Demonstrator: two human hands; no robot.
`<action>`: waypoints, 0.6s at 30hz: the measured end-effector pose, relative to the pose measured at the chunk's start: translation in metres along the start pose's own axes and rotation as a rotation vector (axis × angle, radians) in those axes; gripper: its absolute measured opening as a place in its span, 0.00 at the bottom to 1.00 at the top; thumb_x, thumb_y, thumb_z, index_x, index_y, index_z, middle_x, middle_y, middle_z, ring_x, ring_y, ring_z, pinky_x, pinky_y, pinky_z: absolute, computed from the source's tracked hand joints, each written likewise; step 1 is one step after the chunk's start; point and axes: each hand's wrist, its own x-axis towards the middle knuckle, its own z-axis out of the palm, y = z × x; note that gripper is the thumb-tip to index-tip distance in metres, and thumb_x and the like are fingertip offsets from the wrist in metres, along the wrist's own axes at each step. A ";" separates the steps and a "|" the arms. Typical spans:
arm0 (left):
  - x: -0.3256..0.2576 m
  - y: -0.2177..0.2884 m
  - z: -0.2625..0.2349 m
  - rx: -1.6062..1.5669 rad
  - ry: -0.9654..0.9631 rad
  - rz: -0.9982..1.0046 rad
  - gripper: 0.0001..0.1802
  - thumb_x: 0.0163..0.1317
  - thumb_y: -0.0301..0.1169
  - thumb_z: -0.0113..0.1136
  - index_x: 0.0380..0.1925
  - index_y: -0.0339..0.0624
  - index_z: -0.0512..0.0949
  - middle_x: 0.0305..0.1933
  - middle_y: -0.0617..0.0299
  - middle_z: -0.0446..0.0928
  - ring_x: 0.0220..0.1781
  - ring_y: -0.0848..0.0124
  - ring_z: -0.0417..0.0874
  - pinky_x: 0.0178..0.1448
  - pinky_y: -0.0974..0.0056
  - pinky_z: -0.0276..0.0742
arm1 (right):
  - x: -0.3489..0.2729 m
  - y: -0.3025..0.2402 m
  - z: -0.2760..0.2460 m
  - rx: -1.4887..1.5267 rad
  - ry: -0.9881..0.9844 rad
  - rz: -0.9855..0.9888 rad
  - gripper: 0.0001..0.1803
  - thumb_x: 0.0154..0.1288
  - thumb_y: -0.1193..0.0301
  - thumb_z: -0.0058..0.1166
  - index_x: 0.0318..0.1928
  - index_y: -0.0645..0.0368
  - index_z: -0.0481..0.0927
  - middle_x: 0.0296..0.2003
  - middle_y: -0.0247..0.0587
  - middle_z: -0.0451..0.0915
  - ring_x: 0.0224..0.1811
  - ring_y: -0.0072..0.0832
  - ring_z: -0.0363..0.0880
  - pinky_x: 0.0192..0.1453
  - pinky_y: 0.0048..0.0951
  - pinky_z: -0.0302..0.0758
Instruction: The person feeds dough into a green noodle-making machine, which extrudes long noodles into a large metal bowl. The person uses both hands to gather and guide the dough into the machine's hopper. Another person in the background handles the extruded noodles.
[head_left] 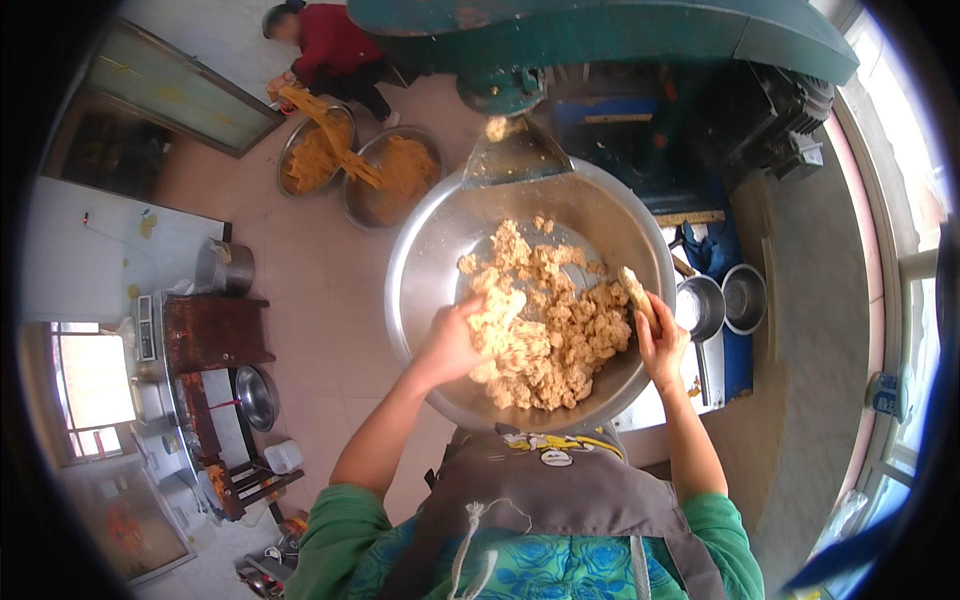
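A big steel bowl (405,260) in front of me holds crumbly, pale tan dough (575,340), heaped in its middle and near side. My left hand (455,342) reaches over the bowl's left side. Its fingers curl around a clump of this dough, and their tips are partly hidden and smeared by motion. At the right rim, my right hand (662,342) grips a short, pale stick-like piece (637,291) crusted with dough; I cannot make out its exact kind. It slants up and left over the rim.
A green machine (600,38) overhangs the bowl's far side, with a metal guard (515,158) at the rim. At the far left, a person in red (338,45) handles orange-brown strips over two basins (350,205). Small steel pots (744,298) stand at right.
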 end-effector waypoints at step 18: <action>0.274 0.042 -0.051 0.595 -0.413 -0.255 0.65 0.33 0.46 0.79 0.71 0.44 0.50 0.73 0.44 0.53 0.73 0.56 0.59 0.74 0.58 0.56 | 0.012 -0.006 -0.005 -0.056 -0.199 0.036 0.17 0.59 0.71 0.60 0.49 0.57 0.79 0.30 0.51 0.83 0.34 0.41 0.85 0.38 0.32 0.81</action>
